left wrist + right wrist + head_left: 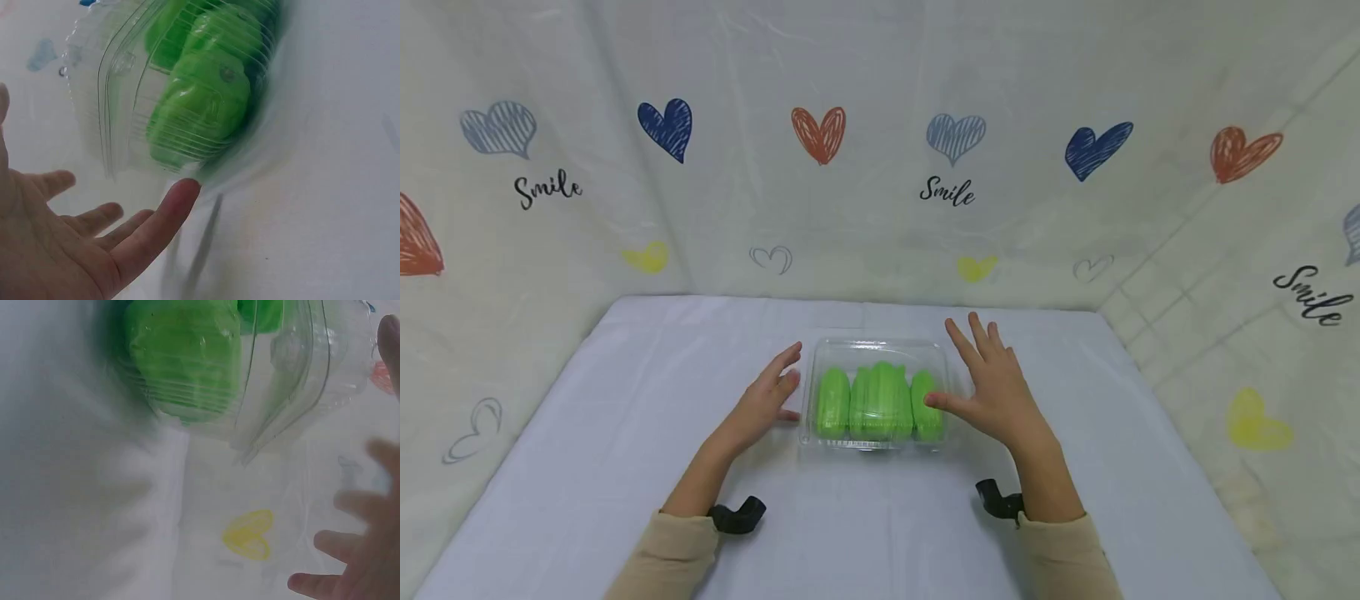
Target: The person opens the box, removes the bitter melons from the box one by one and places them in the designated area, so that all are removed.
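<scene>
A clear plastic clamshell box (876, 344) stands on the white table. Inside it several bright green, elongated, ribbed things (883, 404) lie side by side; their kind does not show. My left hand (762, 406) is at the left edge of the box, its fingers loosely extended. From the left wrist view, the thumb (164, 220) points at the lower corner of the ribbed box wall. My right hand (996, 387) is raised at the right edge with fingers spread, its thumb overlapping the box in the head view. Neither hand holds anything.
White cloth covers the table (880, 517) around the box. Behind it hangs a pale curtain (865, 217) printed with hearts and "Smile". A black strap-on piece (737, 517) sits at the left wrist, another (998, 500) at the right.
</scene>
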The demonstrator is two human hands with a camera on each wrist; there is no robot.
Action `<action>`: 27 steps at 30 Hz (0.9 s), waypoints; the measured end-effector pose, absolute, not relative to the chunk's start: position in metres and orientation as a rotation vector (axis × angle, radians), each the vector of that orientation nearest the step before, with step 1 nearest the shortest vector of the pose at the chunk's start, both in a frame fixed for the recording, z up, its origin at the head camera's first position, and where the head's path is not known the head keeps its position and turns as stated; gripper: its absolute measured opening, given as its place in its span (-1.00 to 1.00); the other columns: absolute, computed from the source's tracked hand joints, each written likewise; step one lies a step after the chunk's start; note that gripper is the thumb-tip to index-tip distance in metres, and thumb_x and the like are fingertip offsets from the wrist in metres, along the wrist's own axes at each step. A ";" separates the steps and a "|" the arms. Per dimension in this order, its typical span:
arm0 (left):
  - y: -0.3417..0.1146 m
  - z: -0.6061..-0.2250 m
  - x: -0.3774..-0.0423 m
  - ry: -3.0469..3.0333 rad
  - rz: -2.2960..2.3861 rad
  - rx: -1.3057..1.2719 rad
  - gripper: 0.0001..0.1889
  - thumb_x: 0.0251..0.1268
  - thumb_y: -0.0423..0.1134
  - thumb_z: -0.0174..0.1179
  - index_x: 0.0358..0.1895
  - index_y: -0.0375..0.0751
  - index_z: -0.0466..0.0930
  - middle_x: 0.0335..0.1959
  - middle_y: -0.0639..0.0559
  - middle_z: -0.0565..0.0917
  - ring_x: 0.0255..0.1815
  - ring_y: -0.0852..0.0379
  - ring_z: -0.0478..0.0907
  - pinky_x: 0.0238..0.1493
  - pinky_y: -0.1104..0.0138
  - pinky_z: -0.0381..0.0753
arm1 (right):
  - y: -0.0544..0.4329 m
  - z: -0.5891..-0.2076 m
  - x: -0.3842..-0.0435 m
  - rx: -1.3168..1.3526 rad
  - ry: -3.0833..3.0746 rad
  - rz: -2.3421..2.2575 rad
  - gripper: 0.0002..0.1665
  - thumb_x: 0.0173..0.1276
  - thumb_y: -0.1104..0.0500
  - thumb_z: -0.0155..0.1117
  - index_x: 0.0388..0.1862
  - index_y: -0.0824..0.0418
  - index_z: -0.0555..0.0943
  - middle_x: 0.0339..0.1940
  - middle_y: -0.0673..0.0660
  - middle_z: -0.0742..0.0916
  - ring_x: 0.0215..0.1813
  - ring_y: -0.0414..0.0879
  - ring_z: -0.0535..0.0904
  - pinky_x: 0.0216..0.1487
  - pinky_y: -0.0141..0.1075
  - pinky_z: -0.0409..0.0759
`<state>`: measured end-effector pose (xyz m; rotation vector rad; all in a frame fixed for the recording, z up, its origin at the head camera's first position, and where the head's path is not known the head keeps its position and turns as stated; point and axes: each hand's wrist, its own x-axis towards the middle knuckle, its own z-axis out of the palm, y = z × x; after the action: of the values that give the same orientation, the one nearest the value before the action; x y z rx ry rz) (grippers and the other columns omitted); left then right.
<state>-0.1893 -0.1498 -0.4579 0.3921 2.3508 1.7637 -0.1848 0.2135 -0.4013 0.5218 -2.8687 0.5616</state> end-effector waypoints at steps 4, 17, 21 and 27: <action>-0.152 -0.468 -0.192 2.123 1.857 0.249 -0.37 0.62 0.18 -0.30 0.61 0.06 -0.07 0.59 -0.19 0.06 0.50 -0.39 0.18 -0.19 0.01 0.73 | 0.202 -0.406 -0.179 0.668 -2.888 0.561 0.31 0.03 -0.53 0.36 0.65 -0.22 -0.04 0.67 0.17 0.01 0.63 0.34 -0.19 0.39 0.46 0.01; -0.152 -0.489 -0.189 1.717 2.014 0.178 -0.47 0.61 0.05 -0.12 0.54 0.41 0.05 0.61 -0.02 0.03 0.59 -0.23 -0.01 -0.15 0.04 0.69 | 0.183 -0.409 -0.171 0.921 -2.954 0.608 0.27 -0.04 -0.46 0.48 0.61 -0.32 0.08 0.68 0.09 0.00 0.65 0.24 -0.28 0.44 0.42 -0.11; -0.152 -0.495 -0.188 1.738 2.031 0.196 -0.42 0.57 -0.08 0.01 0.54 0.38 0.10 0.58 -0.03 0.08 0.50 -0.22 0.17 -0.14 0.06 0.68 | 0.182 -0.410 -0.170 0.936 -2.953 0.588 0.24 -0.03 -0.48 0.46 0.60 -0.30 0.11 0.68 0.10 0.02 0.65 0.24 -0.27 0.45 0.41 -0.09; -0.153 -0.501 -0.189 1.782 2.045 0.283 -0.38 0.55 -0.20 0.04 0.55 0.33 0.09 0.60 -0.05 0.04 0.43 -0.23 0.29 -0.04 -0.03 0.67 | 0.178 -0.415 -0.173 0.955 -2.947 0.547 0.20 -0.01 -0.49 0.44 0.59 -0.26 0.18 0.68 0.05 0.01 0.65 0.22 -0.26 0.46 0.39 -0.08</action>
<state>-0.1893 -0.1534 -0.5013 0.2834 1.7815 2.0446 -0.1726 0.1781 -0.4153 0.9549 -2.9472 0.5474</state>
